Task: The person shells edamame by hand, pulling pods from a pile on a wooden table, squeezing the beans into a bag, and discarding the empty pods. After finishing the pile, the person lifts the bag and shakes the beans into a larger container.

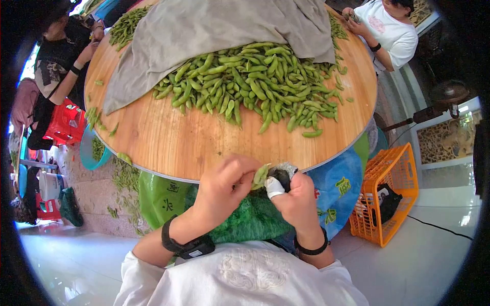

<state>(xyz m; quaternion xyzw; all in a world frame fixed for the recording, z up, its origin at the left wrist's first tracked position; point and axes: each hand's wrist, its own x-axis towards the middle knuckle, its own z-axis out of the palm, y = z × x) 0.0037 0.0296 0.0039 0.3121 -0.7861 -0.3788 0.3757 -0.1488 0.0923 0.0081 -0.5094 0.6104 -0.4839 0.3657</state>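
Observation:
My left hand pinches a green edamame pod between thumb and fingers, just past the near edge of the table. Right beside the pod is my right hand, its fingers curled. A white covering wraps the thumb tip, and a grey and dark covering shows at the fingers. Whatever those fingers enclose is hidden. Beyond both hands, a large heap of edamame pods lies on the round wooden table, partly under a grey cloth.
Green sacking and a blue printed bag hang below the table edge. An orange crate stands on the floor at right, a teal basket at left. Two people work across the table.

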